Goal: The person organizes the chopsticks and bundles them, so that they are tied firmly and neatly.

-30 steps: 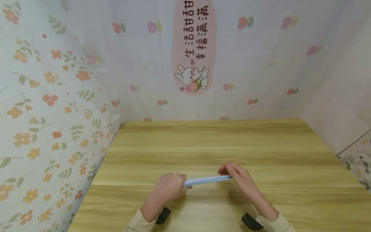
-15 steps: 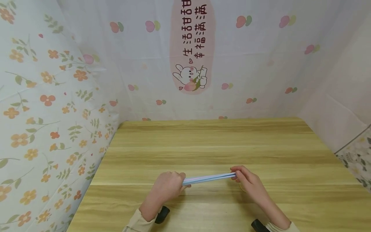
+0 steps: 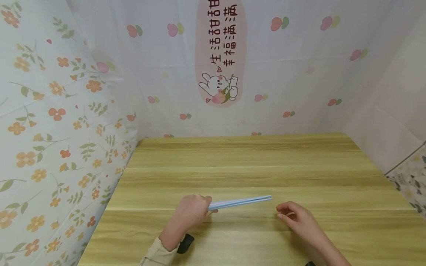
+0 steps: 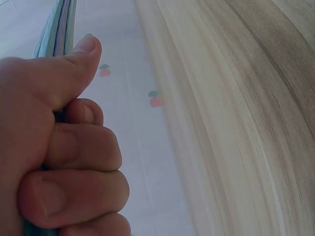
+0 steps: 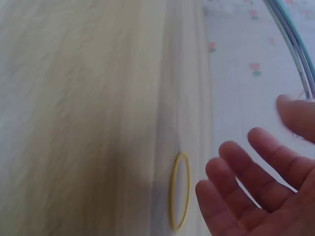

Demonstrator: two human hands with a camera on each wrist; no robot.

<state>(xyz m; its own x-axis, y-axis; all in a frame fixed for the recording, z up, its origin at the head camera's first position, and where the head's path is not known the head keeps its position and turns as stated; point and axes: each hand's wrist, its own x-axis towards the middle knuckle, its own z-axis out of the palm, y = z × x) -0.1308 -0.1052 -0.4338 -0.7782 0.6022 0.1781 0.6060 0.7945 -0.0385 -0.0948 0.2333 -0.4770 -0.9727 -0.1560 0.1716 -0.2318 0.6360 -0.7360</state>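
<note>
My left hand (image 3: 193, 212) grips a bundle of thin, straight pale blue and lilac sticks (image 3: 241, 202) near one end. The bundle points right over the wooden table, its free ends slightly spread. In the left wrist view the fingers curl round it with the thumb (image 4: 81, 64) laid along the sticks, hiding the gripped part. My right hand (image 3: 299, 220) is apart from the bundle, beyond its free end. In the right wrist view its fingers are loosely bent and spread. A thin yellow rubber band (image 5: 179, 191) shows just beside those fingertips, with a visible gap between.
The wooden table (image 3: 233, 162) extends under both hands to a printed cloth backdrop (image 3: 159, 74) at the back. A flowered cloth (image 3: 66, 147) hangs along the left side. A black wrist strap (image 3: 185, 244) is on the left forearm.
My right hand has come off the free end of the bundle and moved right and toward me. The yellow band moved away with it. The left hand and bundle stay nearly still.
</note>
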